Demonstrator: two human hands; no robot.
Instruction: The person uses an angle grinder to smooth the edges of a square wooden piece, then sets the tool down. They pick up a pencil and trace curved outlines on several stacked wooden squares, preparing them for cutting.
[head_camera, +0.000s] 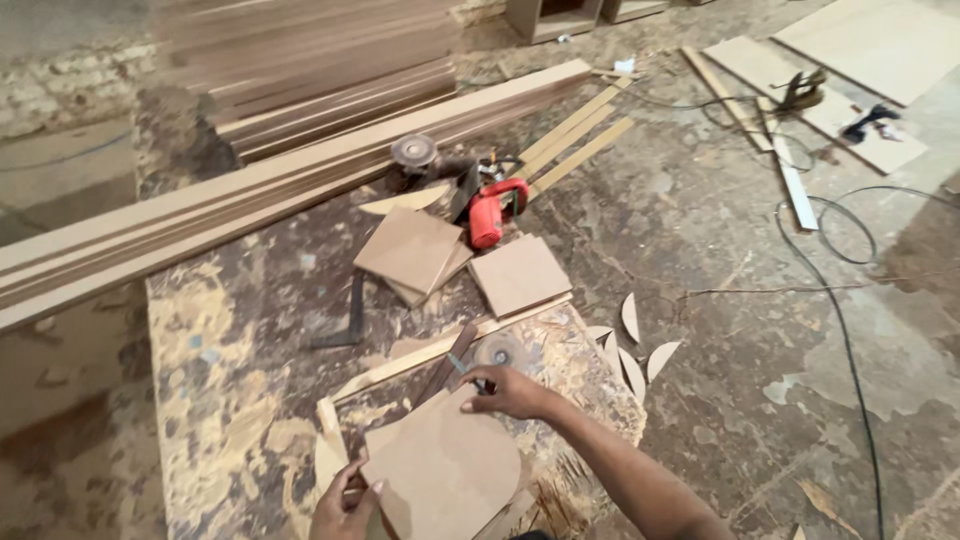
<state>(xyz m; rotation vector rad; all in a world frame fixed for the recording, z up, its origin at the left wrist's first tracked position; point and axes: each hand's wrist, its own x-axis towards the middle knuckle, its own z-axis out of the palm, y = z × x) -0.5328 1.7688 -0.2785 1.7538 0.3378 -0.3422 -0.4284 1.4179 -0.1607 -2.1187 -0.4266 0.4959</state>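
Board (445, 470) with one rounded corner lies flat on the worn bench (240, 340); your left hand (345, 505) clamps its near edge steady, while your right hand (515, 392) pinches a pencil (468, 372) at its far corner for marking.

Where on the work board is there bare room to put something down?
Bare patch: the board's left side, between the long planks and the metal square. Crowded: around the red saw, the square panels, and near the right hand and left hand holding the rounded panel.
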